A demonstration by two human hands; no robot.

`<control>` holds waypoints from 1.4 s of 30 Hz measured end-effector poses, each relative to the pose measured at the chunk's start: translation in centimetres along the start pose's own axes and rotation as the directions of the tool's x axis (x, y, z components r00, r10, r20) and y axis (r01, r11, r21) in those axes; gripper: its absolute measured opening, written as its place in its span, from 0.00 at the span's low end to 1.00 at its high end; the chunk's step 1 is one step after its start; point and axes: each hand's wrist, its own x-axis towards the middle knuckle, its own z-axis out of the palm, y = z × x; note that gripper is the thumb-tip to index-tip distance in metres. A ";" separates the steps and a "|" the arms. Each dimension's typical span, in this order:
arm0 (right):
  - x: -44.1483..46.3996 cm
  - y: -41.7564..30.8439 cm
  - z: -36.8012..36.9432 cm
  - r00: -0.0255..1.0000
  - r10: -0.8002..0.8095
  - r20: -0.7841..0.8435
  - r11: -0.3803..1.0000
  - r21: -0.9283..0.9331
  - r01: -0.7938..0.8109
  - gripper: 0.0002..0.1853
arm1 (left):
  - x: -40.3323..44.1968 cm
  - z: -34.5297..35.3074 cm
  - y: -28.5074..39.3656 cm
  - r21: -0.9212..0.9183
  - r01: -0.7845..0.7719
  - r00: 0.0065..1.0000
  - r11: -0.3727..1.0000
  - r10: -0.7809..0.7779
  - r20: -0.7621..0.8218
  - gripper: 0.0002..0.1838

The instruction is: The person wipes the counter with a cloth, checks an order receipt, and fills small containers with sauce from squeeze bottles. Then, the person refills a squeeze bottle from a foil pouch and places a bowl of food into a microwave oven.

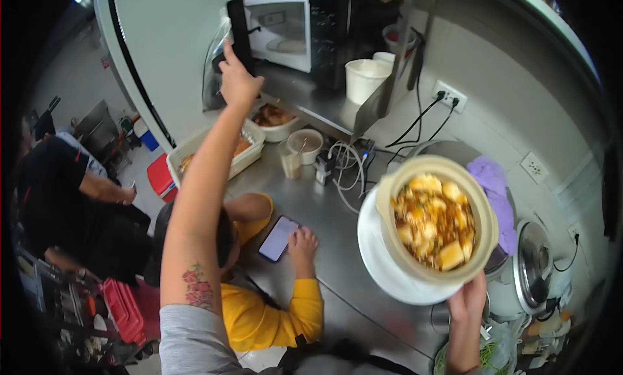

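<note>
My left hand [239, 78] is raised at the edge of the open door of a black microwave [328, 34], its index finger stretched up and the others partly curled. The microwave's inside shows a glass plate [285, 47]. On the right, my right hand [468, 300] grips the rim of a white plate [373, 252] from below. A beige clay pot [487, 229] rests on that plate, filled with tofu pieces in brown sauce [433, 222].
A person in yellow [269, 316] leans on the steel counter [350, 281] beside a phone [279, 239]. White cups [366, 80] stand on the microwave shelf. Food tubs [250, 156], cables [350, 174] and a purple cloth [491, 193] lie around. Another person [52, 180] stands far left.
</note>
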 end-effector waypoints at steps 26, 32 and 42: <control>42.9 21.6 40.8 0.875 -0.287 0.389 0.909 0.398 0.122 0.28 | 10.8 -10.3 -21.4 0.152 -0.143 0.987 0.978 0.152 -0.053 0.43; 47.7 20.7 40.8 0.920 -0.327 0.215 0.921 0.293 0.258 0.34 | 10.8 -10.2 -21.6 0.150 -0.194 0.978 0.969 0.204 -0.051 0.42; 53.2 21.3 40.4 0.963 -0.266 0.044 0.963 0.064 0.263 0.23 | 9.6 -10.2 -20.5 0.135 -0.231 0.971 0.964 0.238 -0.037 0.43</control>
